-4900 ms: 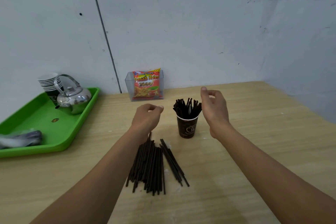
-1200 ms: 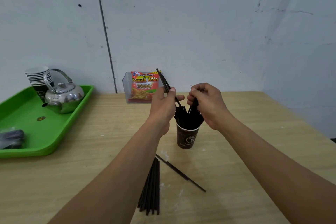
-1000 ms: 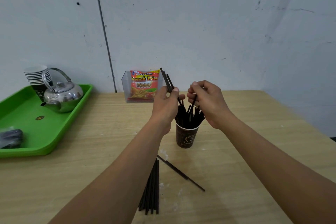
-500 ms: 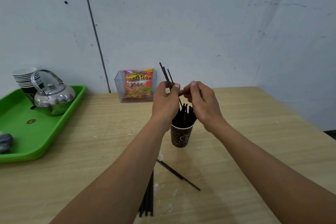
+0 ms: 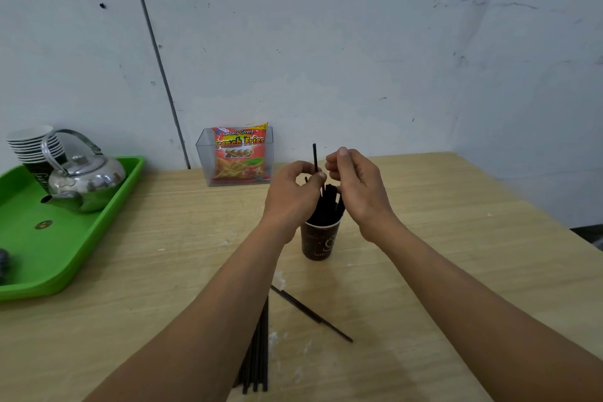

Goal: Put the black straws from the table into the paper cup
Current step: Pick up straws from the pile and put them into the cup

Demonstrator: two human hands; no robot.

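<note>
Left hand (image 5: 293, 196) pinches one black straw (image 5: 315, 157) upright over the paper cup (image 5: 321, 243), likely to drop it in endwise; right hand (image 5: 357, 186) curled beside, contents unclear. More straws (image 5: 257, 352) lie on counter (image 5: 440, 254) nearer the person, uncollected.

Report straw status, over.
Left hand pinches one straw upright over paper cup. Right hand curled beside it, grip unclear. Loose straws on table. Nothing blocking.

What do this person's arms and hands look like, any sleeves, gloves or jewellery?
The left forearm and right forearm are bare as far as the frame shows, with no sleeves in view. The left hand and right hand wear no gloves, and no ring, watch or bracelet is visible.
</note>
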